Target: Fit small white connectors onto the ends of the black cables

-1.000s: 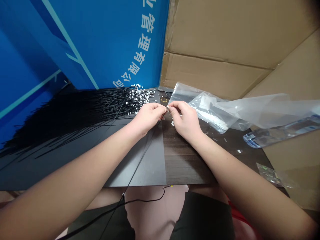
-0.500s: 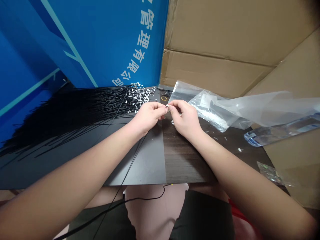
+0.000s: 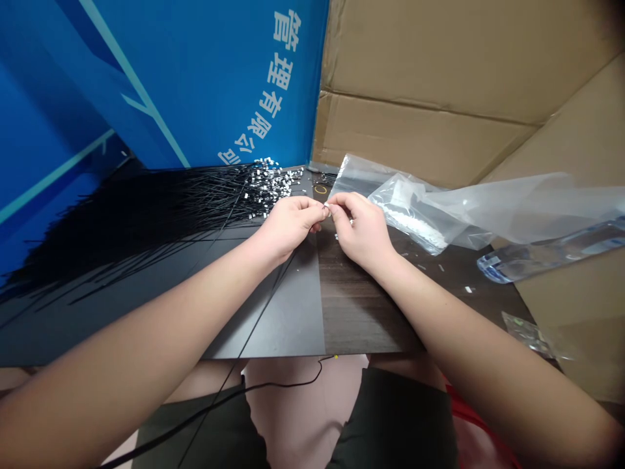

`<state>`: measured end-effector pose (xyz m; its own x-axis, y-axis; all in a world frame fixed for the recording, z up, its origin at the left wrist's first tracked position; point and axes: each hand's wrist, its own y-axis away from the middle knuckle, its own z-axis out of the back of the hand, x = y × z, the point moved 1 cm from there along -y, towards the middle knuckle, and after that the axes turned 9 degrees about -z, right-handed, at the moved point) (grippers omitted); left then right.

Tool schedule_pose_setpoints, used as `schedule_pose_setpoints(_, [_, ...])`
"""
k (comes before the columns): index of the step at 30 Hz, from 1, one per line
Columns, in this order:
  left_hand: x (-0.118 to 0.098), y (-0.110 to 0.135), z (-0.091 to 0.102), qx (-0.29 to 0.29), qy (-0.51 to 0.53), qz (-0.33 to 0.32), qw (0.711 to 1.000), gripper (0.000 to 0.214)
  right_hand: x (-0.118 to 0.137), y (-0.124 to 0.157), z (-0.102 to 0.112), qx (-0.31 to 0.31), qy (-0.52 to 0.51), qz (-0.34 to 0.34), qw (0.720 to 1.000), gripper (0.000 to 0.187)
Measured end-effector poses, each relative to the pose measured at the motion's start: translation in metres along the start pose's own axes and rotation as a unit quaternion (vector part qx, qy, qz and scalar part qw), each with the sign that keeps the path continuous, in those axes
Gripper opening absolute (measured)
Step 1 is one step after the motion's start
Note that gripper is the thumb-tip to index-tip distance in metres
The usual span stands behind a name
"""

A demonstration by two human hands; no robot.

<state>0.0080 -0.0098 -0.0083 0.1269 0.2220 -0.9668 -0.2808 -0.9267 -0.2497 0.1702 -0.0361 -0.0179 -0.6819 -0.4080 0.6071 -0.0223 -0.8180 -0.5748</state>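
Pinched shut between thumb and forefinger of left hand [image 3: 288, 225] and of right hand [image 3: 362, 229]: small white clip [image 3: 325, 208], just above dark table [image 3: 361, 312], toward far side. Remaining fingers curled in; fingertips of both hands almost touching. Trailing from under left hand toward near table edge: thin black strand [image 3: 266, 317]. Left of hands: heap of black strands [image 3: 146, 208], white-tipped ends nearest hands. Just right of right hand: clear plastic bags [image 3: 439, 215]. Behind: blue panel [image 3: 195, 78], cardboard [image 3: 439, 78].

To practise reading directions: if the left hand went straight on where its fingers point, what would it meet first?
Most likely the right hand: its fingertips meet the left hand at a tiny pale piece.
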Motion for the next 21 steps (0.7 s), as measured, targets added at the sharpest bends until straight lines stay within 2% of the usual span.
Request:
schedule_pose_setpoints(5, [0.0001,0.0003,0.0002,0.002,0.000,0.001,1.000,0.018,0.0004,0.0004,0.0007,-0.006,-0.012,0.025,1.000,0.016])
schedule_pose_setpoints(16, [-0.0020,0.0015,-0.0004,-0.006,0.004,0.011,1.000,0.015,-0.0003,0.0010,0.0014,0.006,0.000,0.017,1.000,0.017])
schedule_pose_setpoints(21, [-0.0006,0.0001,0.0009,-0.001,0.010,0.012,1.000,0.017,-0.0012,0.0003,0.0005,0.010,-0.001,-0.007,1.000,0.016])
